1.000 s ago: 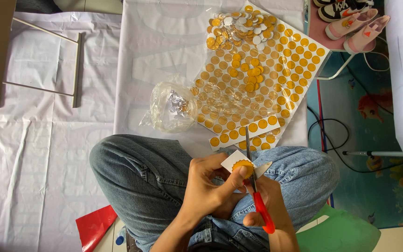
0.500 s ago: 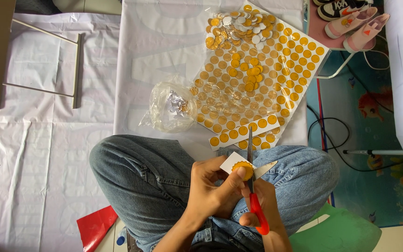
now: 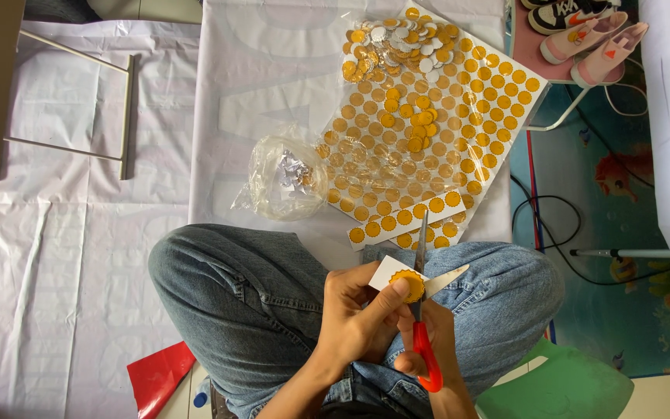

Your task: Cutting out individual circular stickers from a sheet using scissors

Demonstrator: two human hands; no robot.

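We sit cross-legged in blue jeans (image 3: 257, 310) on the floor, and both of our hands work above our lap; our left hand (image 3: 358, 314) pinches a small white paper piece (image 3: 391, 273) bearing one orange scalloped sticker (image 3: 408, 284), thumb on the sticker's lower edge, fingers curled under the paper; this grip is closed firmly on the piece. Our right hand (image 3: 428, 341) has its fingers through the red handles of the scissors (image 3: 423, 310), so its grip is closed on them; the blades stand open in a narrow V, one pointing up toward the sheets, the other angled right, with the sticker sitting at the crotch of the blades.

Just beyond our knees lies a cut strip of stickers (image 3: 405, 221) on a white plastic sheet (image 3: 273, 70) spread over the floor; above it lie larger sheets of orange stickers (image 3: 443, 140), with a loose pile of cut round stickers (image 3: 397, 43) at the far end; a crumpled clear plastic bag (image 3: 287, 177) lies just left of the sheets. A red paper scrap (image 3: 157, 376) lies by our left thigh; pink shoes (image 3: 595, 39) rest at the upper right; a green stool (image 3: 560, 384) shows at the lower right.
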